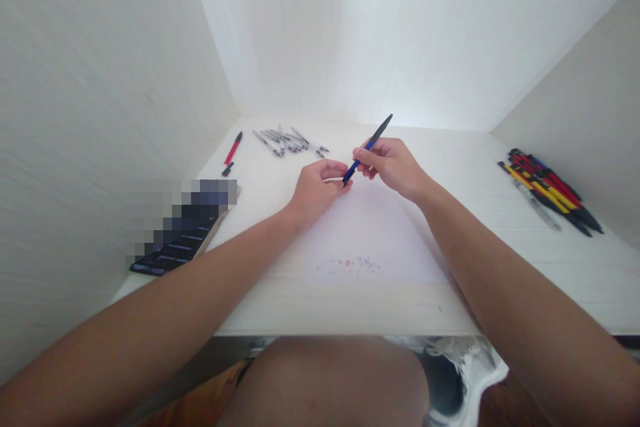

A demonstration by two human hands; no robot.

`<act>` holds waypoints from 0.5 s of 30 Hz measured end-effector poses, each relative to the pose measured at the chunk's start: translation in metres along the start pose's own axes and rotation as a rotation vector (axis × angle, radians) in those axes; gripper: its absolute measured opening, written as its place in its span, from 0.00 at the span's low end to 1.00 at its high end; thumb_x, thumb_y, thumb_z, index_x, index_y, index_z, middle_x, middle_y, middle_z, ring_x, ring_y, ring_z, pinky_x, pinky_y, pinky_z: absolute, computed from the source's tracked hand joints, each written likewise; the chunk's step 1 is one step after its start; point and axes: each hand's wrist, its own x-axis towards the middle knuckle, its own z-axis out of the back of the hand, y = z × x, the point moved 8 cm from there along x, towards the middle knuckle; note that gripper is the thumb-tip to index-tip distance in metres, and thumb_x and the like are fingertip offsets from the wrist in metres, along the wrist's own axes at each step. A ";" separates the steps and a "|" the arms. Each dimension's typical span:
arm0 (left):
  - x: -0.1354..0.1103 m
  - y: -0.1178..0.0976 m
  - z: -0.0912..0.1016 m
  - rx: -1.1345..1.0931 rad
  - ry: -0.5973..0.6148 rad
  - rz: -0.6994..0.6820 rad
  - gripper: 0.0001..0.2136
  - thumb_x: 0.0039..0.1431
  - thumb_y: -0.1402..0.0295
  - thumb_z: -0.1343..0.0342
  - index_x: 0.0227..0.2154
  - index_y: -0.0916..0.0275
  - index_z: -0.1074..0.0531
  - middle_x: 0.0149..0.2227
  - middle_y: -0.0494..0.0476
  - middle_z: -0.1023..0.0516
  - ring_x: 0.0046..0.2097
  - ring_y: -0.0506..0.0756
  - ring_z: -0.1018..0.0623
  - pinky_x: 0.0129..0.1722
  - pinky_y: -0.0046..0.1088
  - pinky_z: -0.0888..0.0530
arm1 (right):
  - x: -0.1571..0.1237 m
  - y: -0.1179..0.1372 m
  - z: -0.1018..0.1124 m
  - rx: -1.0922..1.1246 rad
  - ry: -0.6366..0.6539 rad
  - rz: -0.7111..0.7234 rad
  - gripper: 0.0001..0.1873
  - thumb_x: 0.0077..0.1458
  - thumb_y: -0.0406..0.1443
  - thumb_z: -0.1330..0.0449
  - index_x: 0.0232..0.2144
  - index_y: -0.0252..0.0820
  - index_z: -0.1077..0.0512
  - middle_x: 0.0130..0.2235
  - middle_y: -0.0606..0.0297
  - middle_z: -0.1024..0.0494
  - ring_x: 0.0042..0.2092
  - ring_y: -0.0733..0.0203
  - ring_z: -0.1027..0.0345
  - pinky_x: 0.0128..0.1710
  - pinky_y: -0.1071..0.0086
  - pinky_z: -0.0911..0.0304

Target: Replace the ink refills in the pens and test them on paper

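The blue pen (369,145) is up off the white table (500,260), slanting over a sheet of paper (380,233) with its dark end pointing away. The right hand (393,167) pinches the middle of the barrel, and the left hand (315,190) has its fingertips closed on the lower tip. It looks light and rigid, with smooth plastic that could roll or slip, so I'd say a firm pinch on the barrel suits it best, with only a gentle touch on the thin tip. A heap of grey pen parts (290,141) lies behind it, a red pen (233,148) is off to the left, and a bundle of coloured pens (547,190) sits well to the right.
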 end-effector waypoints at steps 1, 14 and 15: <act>0.001 0.002 0.000 -0.022 0.004 0.020 0.10 0.48 0.82 0.32 0.34 0.66 0.22 0.40 0.61 0.17 0.42 0.54 0.19 0.49 0.34 0.22 | 0.000 0.001 0.000 -0.025 0.008 0.016 0.19 0.60 0.46 0.31 0.25 0.39 0.23 0.24 0.63 0.23 0.25 0.65 0.33 0.26 0.69 0.38; 0.004 0.014 0.000 -0.398 0.122 0.183 0.15 0.52 0.87 0.40 0.41 0.69 0.25 0.39 0.60 0.19 0.40 0.51 0.19 0.58 0.38 0.23 | -0.005 0.012 -0.011 -0.295 -0.007 0.113 0.17 0.59 0.43 0.33 0.22 0.39 0.22 0.22 0.66 0.28 0.27 0.64 0.40 0.28 0.67 0.49; 0.004 0.014 0.000 -0.391 0.125 0.182 0.15 0.51 0.88 0.39 0.42 0.69 0.25 0.38 0.59 0.19 0.39 0.50 0.19 0.58 0.38 0.24 | -0.005 0.011 -0.012 -0.324 -0.009 0.108 0.18 0.59 0.43 0.34 0.22 0.39 0.23 0.21 0.66 0.29 0.26 0.65 0.41 0.27 0.67 0.50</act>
